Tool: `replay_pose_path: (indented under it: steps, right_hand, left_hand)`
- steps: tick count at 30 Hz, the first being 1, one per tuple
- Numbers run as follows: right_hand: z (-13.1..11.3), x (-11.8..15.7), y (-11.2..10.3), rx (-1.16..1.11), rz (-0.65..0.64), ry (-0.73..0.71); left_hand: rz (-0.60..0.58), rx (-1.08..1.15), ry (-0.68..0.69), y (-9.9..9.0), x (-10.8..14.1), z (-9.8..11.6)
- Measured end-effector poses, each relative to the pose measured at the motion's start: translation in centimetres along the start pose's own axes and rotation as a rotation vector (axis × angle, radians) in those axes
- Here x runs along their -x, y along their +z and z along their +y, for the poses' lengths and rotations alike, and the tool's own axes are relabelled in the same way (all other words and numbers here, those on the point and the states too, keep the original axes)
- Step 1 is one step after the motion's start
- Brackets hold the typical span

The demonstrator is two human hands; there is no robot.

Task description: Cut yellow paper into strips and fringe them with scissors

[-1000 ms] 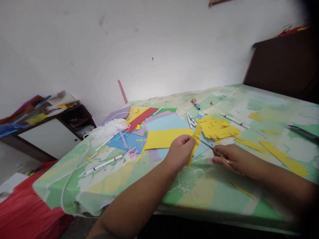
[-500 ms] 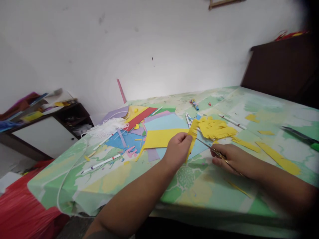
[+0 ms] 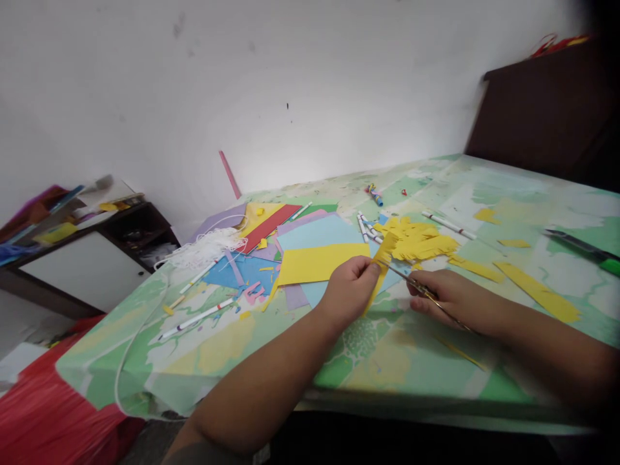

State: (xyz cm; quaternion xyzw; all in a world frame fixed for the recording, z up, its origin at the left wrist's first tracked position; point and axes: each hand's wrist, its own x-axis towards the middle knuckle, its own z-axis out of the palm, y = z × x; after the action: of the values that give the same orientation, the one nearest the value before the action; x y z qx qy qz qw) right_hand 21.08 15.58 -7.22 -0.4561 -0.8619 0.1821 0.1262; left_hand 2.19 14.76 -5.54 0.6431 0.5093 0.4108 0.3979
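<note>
My left hand (image 3: 352,287) pinches a narrow yellow paper strip (image 3: 386,248) whose upper part is snipped into a fringe. My right hand (image 3: 448,298) is closed round a pair of scissors (image 3: 426,292), and their blade tips meet the strip's edge by my left fingers. Whether the blades are parted is too small to tell. Just beyond the strip lies a pile of fringed yellow paper (image 3: 419,239). A yellow paper sheet (image 3: 310,263) rests left of my left hand, on top of a light blue sheet (image 3: 317,234).
White string (image 3: 208,248), a red sheet (image 3: 271,229), markers (image 3: 196,320) and paper scraps spread over the table's left part. A box cutter (image 3: 581,247) lies at the right, near yellow offcuts (image 3: 537,292). A low cabinet (image 3: 97,265) stands at the left.
The yellow strip has tilted further to the right at its top, and the scissor tips now touch its edge. The view has shifted slightly.
</note>
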Motion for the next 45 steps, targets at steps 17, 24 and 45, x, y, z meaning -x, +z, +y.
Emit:
replay_pose_path:
  steps: [17, 24, 45]
  right_hand:
    - [-0.15, 0.03, -0.28, 0.131, 0.046, 0.032]
    - [-0.26, 0.13, -0.43, 0.099, 0.028, 0.028]
    - [-0.34, 0.35, -0.53, 0.022, -0.014, -0.042]
  left_hand:
    - [0.005, 0.067, 0.027, 0.15, 0.31, -0.08]
    - [-0.011, 0.099, 0.008, 0.21, 0.45, 0.14]
    - [0.052, 0.109, 0.08, 0.34, 0.67, 0.13]
